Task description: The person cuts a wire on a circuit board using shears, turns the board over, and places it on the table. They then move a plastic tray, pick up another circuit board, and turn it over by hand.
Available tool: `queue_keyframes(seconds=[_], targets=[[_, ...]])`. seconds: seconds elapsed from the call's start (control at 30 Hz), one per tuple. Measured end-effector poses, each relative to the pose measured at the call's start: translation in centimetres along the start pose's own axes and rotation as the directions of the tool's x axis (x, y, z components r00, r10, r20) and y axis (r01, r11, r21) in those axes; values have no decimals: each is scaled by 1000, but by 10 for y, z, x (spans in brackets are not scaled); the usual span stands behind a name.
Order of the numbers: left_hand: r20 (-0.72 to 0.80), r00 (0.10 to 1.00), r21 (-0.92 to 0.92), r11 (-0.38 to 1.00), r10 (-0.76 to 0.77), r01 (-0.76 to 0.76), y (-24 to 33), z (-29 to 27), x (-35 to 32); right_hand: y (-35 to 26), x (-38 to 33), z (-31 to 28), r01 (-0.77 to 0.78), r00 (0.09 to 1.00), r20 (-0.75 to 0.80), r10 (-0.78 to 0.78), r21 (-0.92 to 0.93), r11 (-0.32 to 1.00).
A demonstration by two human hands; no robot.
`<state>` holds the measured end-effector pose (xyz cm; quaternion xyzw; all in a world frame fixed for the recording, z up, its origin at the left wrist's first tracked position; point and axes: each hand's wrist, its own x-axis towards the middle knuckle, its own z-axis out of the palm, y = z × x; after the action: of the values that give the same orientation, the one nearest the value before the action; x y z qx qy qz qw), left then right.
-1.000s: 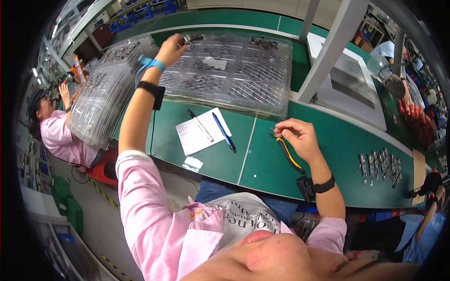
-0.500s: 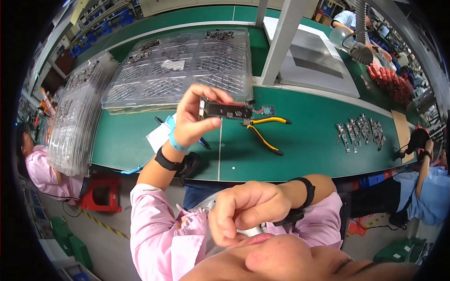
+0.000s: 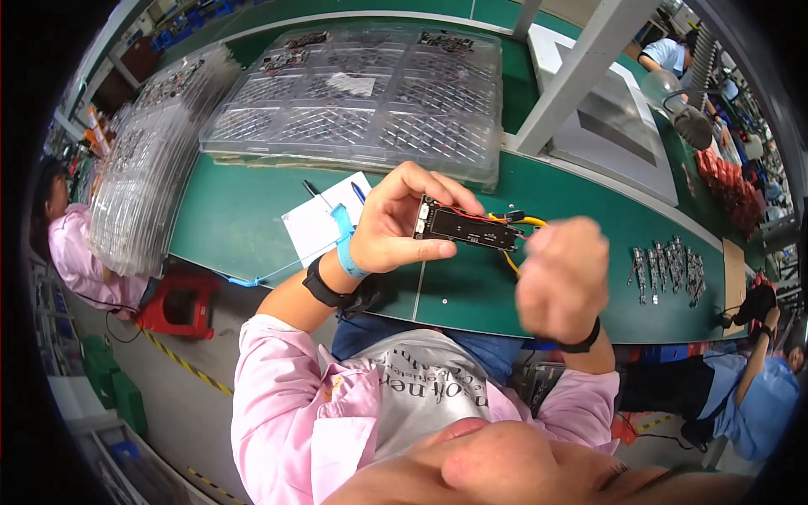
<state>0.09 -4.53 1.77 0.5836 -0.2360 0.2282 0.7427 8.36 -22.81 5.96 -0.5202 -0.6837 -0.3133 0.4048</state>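
Note:
My left hand pinches a narrow black circuit board by its left end, holding it above the green bench. A red wire runs along the board's upper edge to its right end. My right hand, smeared by motion, is beside that right end; its fingers are too blurred to read. Behind board and hand lie pliers with yellow-and-black handles, mostly hidden. A blue wrist strap and a black band circle my left wrist.
Clear plastic trays of boards lie at the back; another tall tray stack stands left. White paper with pens lies near my left hand. Several small metallic parts rest at right. A grey post rises behind. Other people sit on both sides.
My right hand has moved from near my face up and right to the board's right end. The board, still in my left hand, now sits lower and farther right in view.

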Motion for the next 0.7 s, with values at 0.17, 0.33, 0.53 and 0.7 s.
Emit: queue_keyframes(seconds=[0.17,0.33,0.53,0.7], targets=[[10,1000,39,999,3,-3,-6,-2,2,30,-44,21,-435,636,129,761,875,215],[-33,998,29,998,-53,54,-9,-4,2,21,-58,27,-506,601,210,771,847,163],[-12,997,67,995,-75,75,-14,-7,2,14,-53,26,-494,558,211,803,862,116],[-20,997,82,993,-80,81,-15,-7,0,14,-53,27,-460,568,212,795,883,93]])
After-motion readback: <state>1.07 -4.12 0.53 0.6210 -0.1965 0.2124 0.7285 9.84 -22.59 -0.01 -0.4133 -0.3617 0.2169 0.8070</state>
